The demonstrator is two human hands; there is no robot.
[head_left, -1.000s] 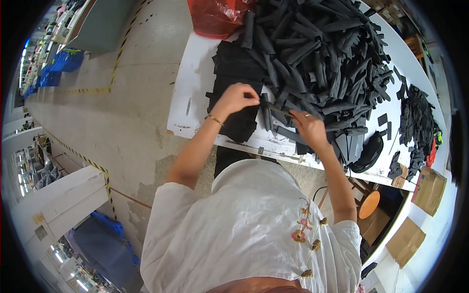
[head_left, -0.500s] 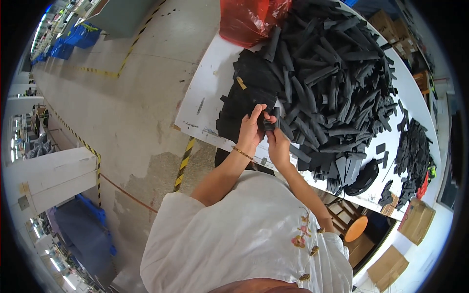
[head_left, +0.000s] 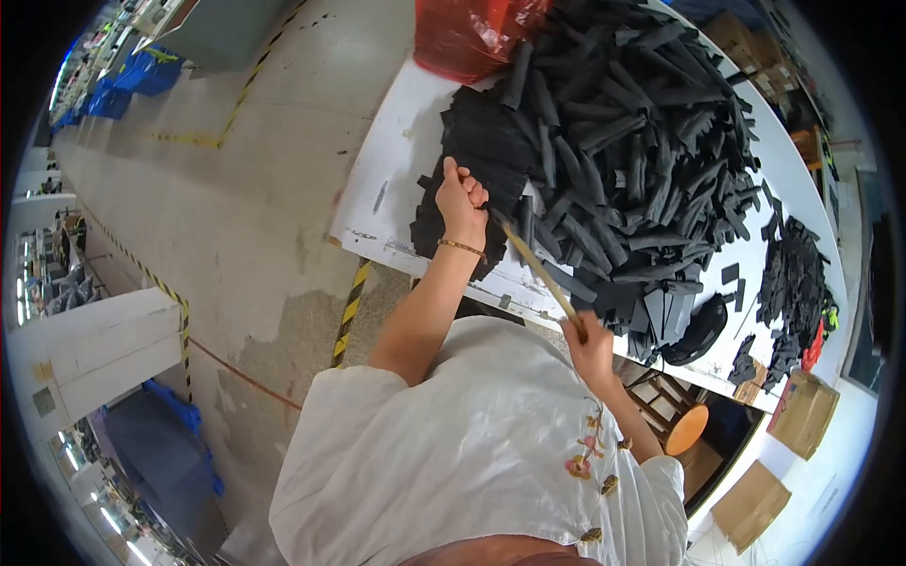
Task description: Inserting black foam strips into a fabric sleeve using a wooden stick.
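My left hand (head_left: 461, 200) is closed in a fist above flat, overlapping black pieces (head_left: 486, 132) on the white table (head_left: 363, 203). A dark end beside its fingers looks like the black piece it held a moment earlier; most of that piece is hidden. A narrow tan strip (head_left: 540, 272) stretches taut from beside this hand down to the right. My right hand (head_left: 592, 347) is closed around the strip's lower end, out past the table's near edge. To the right of the left hand lies a big heap of rolled black pieces (head_left: 623, 160).
A red plastic bag (head_left: 472, 38) stands at the table's far left. Flat grey pieces (head_left: 668, 314) and a black pouch-like thing (head_left: 700, 335) lie near the front edge. A smaller black pile (head_left: 793, 283) is at the right. A wooden stool (head_left: 684, 429) stands below the table.
My hands were together on a rolled black piece. The right hand has pulled away down and to the right, and the tan strip now spans between them. The left has shifted slightly up and left.
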